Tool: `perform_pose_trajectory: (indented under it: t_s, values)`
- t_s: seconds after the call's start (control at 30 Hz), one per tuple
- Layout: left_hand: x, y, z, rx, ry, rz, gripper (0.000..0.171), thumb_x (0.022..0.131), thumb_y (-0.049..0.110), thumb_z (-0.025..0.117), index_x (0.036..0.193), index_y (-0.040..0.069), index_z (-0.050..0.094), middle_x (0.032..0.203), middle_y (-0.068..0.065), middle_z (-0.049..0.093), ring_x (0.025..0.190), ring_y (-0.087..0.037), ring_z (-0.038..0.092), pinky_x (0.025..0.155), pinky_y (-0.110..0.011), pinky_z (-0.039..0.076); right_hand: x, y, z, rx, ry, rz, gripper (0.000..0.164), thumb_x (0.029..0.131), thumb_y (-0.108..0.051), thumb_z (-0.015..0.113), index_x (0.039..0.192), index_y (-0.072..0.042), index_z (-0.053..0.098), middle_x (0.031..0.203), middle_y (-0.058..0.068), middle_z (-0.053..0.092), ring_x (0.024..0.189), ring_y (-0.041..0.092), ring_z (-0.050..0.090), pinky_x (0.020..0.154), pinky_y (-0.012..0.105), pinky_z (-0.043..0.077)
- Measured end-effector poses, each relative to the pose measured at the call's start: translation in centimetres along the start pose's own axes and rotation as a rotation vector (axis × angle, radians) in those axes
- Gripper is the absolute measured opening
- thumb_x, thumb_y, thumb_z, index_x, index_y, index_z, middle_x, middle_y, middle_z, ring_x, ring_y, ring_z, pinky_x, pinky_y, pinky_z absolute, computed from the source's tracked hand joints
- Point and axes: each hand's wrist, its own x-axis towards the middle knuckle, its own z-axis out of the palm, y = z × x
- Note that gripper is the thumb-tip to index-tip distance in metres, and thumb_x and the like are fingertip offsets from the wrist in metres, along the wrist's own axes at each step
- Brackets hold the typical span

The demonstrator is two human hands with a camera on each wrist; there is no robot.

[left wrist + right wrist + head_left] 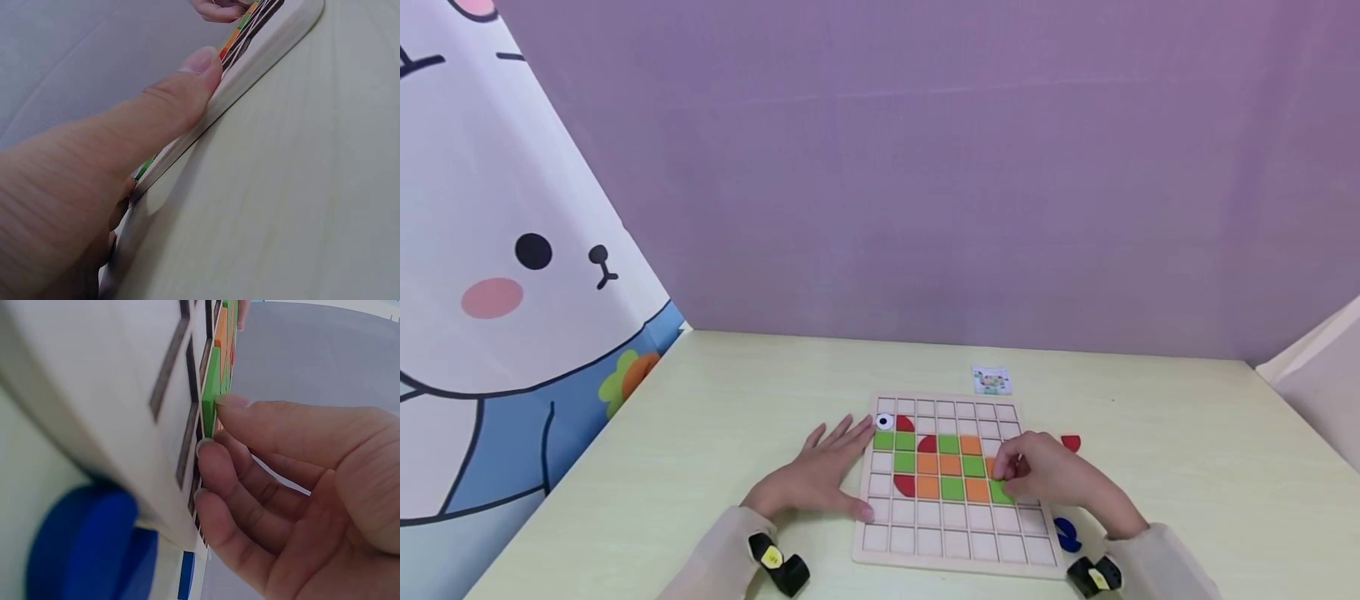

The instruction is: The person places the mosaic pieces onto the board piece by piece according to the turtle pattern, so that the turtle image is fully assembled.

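A wooden grid board lies on the table, with green, orange and red pieces set in its cells. Spread fingers of my left hand rest along the board's left edge, and its thumb presses the rim. My right hand is curled over the right end of the coloured rows. Its thumb tip and bent fingers pinch around a green square tile at the grid. Beside that tile, an orange tile is partly hidden by the fingers. A round eye piece sits at the upper left of the grid.
Blue curved pieces lie off the board's right edge, near the right wrist. A red piece is on the table beyond the right hand. Behind the board lies a small picture card. A purple partition closes off the table's back.
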Motion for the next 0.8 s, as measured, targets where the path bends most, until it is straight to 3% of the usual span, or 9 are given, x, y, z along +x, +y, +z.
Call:
perform_pose_trajectory:
  t_s: [0.43, 0.8]
  values:
    - [0.3, -0.2, 0.0, 0.008, 0.007, 0.013, 0.112, 0.071, 0.068, 0.067, 0.154, 0.015, 0.012, 0.162, 0.0, 0.006, 0.149, -0.028, -0.002, 0.117, -0.058, -0.003, -0.5, 0.7, -1.3, -0.049, 0.063, 0.017, 0.011, 0.08, -0.003, 0.071, 0.084, -0.011, 0.064, 0.074, -0.003, 0.055, 0.069, 0.011, 0.049, 0.058, 0.019, 0.04]
    - [0.4, -0.5, 0.2, -0.001, 0.005, 0.01, 0.112, 0.071, 0.067, 0.068, 0.154, 0.016, 0.012, 0.162, 0.001, 0.006, 0.149, -0.028, -0.002, 0.117, -0.058, -0.003, -1.2, 2.8, -2.7, -0.09, 0.111, 0.016, 0.013, 0.079, -0.002, 0.072, 0.086, -0.01, 0.064, 0.081, -0.003, 0.061, 0.072, 0.01, 0.05, 0.059, 0.019, 0.044]
